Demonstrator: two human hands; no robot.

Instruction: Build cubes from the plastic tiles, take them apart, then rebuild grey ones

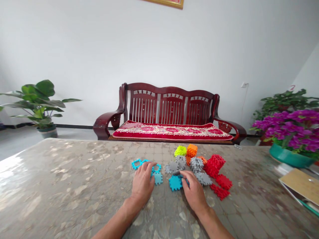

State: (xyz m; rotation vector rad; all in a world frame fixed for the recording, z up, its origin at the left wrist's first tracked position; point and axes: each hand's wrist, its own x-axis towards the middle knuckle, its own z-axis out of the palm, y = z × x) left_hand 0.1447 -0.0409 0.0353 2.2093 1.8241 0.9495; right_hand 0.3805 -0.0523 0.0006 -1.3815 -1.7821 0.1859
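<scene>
My left hand (142, 182) lies palm down on the table (62, 186) with its fingers stretched over light blue toothed frame pieces (137, 163) and beside a blue-grey tile (158, 178). My right hand (193, 191) rests a little to the right, fingertips touching a blue toothed tile (175, 182) and a dark piece partly hidden under them. Beyond lie grey tiles (199, 169), red tiles (219, 181), a red block (214, 164), an orange cube (191, 150) and a lime cube (180, 151).
A purple flower plant in a teal pot (290, 157) and a flat brown booklet (302, 184) stand at the table's right edge. Behind the table is a dark wooden bench (169, 113) with a red cushion, and a leafy plant (41, 103) at left.
</scene>
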